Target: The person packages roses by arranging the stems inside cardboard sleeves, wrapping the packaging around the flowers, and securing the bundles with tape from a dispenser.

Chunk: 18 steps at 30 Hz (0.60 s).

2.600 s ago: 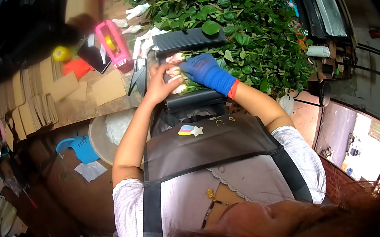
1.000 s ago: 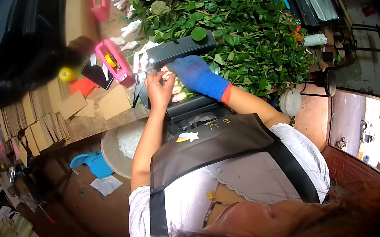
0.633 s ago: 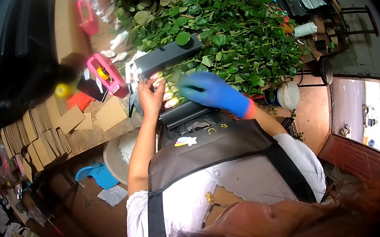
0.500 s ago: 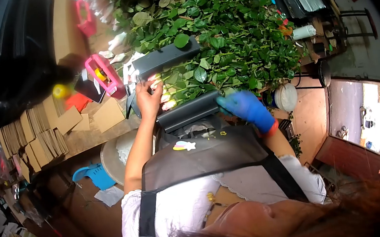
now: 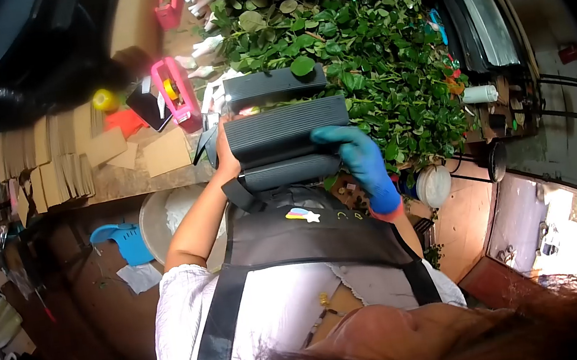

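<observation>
A black corrugated sheet (image 5: 288,125) is folded up in front of me, its ribbed flap over the place where the rose heads lay. Another ribbed black panel (image 5: 269,86) lies just beyond, with a narrow line of green between them. My left hand (image 5: 225,152) is bare and stands at the sheet's left end; its fingers are hidden behind the flap. My right hand (image 5: 350,146), in a blue-green glove, is closed on the sheet's lower right part, fingertips on the ribbed face. Leafy rose stems (image 5: 384,73) spread across the table beyond and to the right.
A pink tape dispenser (image 5: 177,96) with yellow tape stands left of the panels. Cardboard pieces (image 5: 168,152) lie along the table's left. White-wrapped flower heads (image 5: 205,52) line the leaves' left edge. A white bucket (image 5: 434,186) and a blue plastic item (image 5: 125,241) are below table level.
The ribbed flap has come up over the pink and white rose heads, hiding them and my left fingers. My gloved right hand has moved slightly left onto the flap. The view has shifted.
</observation>
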Motion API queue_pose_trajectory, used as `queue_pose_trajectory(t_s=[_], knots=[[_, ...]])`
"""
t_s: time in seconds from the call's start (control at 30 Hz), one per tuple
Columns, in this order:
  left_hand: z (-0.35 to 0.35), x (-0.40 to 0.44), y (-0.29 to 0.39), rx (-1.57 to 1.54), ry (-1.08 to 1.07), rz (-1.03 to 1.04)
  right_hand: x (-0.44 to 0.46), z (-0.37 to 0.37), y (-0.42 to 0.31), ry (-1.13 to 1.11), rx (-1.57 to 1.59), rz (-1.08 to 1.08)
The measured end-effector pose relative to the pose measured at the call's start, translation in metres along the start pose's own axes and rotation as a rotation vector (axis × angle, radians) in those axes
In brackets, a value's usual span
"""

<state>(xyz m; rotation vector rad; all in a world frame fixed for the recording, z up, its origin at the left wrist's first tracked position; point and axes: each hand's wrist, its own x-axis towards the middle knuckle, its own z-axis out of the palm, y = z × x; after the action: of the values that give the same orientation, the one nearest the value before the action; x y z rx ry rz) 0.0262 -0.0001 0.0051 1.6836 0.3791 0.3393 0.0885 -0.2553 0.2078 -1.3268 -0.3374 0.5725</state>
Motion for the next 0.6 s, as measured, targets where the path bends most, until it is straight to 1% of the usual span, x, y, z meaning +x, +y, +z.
queue_pose_trajectory(t_s=[0.03, 0.07, 0.1, 0.13, 0.17, 0.23, 0.27, 0.37, 0.43, 0.47, 0.5, 0.57, 0.6], knots=[[-0.003, 0.001, 0.008, -0.209, -0.047, -0.167, 0.017, -0.007, 0.005, -0.256, -0.315, -0.130], [-0.009, -0.001, 0.016, 0.030, -0.044, -0.034, 0.033, -0.006, 0.012, -0.376, -0.632, -0.244], [-0.012, 0.002, 0.041, 0.269, -0.037, 0.098, 0.051, -0.008, 0.023, -0.460, -0.990, -0.435], [-0.026, 0.012, 0.023, 0.286, -0.174, 0.164, 0.063, -0.007, 0.033, -0.412, -1.206, -0.426], [-0.037, 0.022, 0.008, 0.068, -0.251, 0.046, 0.072, -0.006, 0.042, -0.357, -1.418, -0.410], [-0.064, 0.023, 0.016, 0.351, -0.159, -0.021, 0.088, -0.003, 0.056, -0.374, -1.554, -0.229], [-0.068, 0.017, 0.059, 0.670, -0.063, -0.008, 0.095, -0.002, 0.060, -0.381, -1.621, -0.139], [-0.066, 0.005, 0.087, 0.756, -0.198, 0.390, 0.090, 0.001, 0.065, -0.333, -1.639, -0.113], [-0.038, 0.012, 0.107, 0.658, -0.338, 0.692, 0.088, -0.001, 0.069, -0.333, -1.662, -0.124], [-0.026, 0.014, 0.111, 0.744, -0.403, 0.677, 0.088, 0.000, 0.069, -0.349, -1.677, -0.119], [-0.016, 0.012, 0.098, 0.780, -0.451, 0.595, 0.089, 0.000, 0.067, -0.363, -1.692, -0.113], [-0.003, 0.011, 0.087, 0.912, -0.463, 0.643, 0.087, -0.002, 0.051, -0.493, -1.759, -0.139], [-0.003, 0.013, 0.087, 0.943, -0.474, 0.626, 0.091, -0.001, 0.044, -0.560, -1.794, -0.157]])
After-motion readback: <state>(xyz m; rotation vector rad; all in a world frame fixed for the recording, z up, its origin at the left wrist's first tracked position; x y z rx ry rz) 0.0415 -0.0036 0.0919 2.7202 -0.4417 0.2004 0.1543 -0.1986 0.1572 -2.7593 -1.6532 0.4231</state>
